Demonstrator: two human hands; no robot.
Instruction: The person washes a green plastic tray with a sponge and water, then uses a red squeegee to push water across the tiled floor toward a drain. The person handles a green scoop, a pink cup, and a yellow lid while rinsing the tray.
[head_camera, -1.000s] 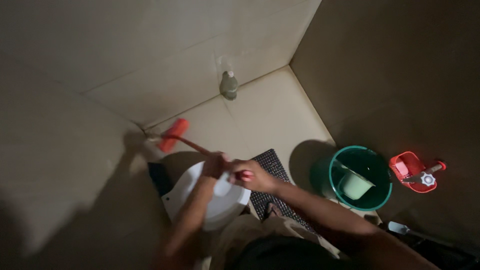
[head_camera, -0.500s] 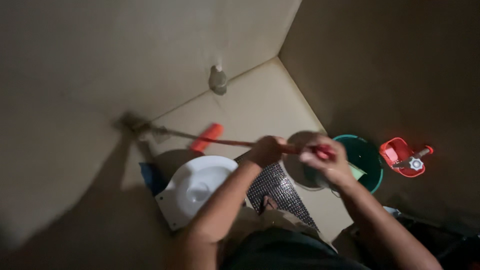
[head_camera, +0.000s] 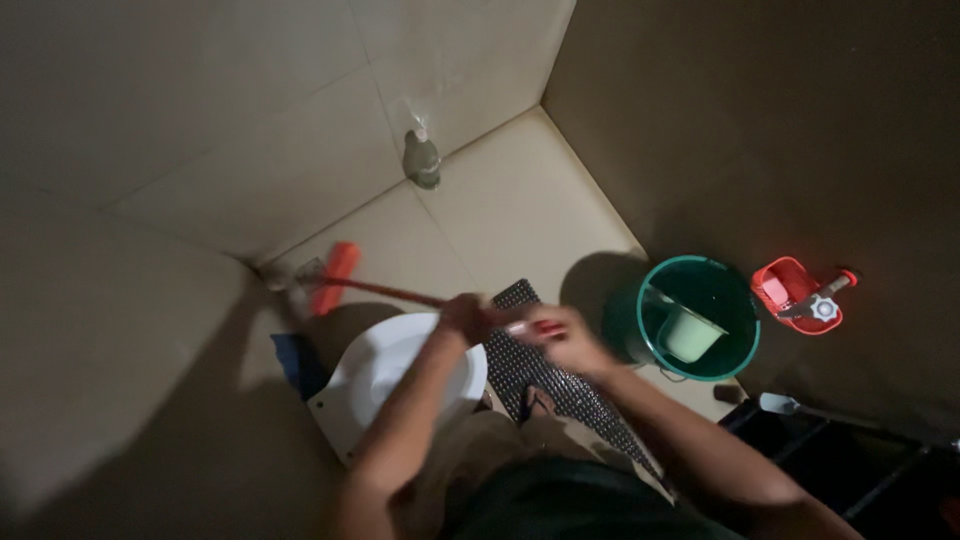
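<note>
Both my hands grip the thin reddish handle of a long brush (head_camera: 385, 292). My left hand (head_camera: 463, 317) is further up the handle, my right hand (head_camera: 556, 335) at its red end. The bristle head (head_camera: 300, 277) touches the floor where it meets the left wall, beside an orange block (head_camera: 336, 274). Below my arms sits a white toilet bowl (head_camera: 385, 372).
A dark perforated mat (head_camera: 540, 375) lies right of the bowl. A green bucket (head_camera: 700, 320) holds a pale green scoop (head_camera: 692, 332). A red soap holder (head_camera: 788, 292) with a tap (head_camera: 825, 306) is on the right wall. A bottle (head_camera: 422, 160) stands by the back wall.
The brush head came down from the left wall to the floor edge, and my hands drew back toward the bowl. The view shifted slightly left.
</note>
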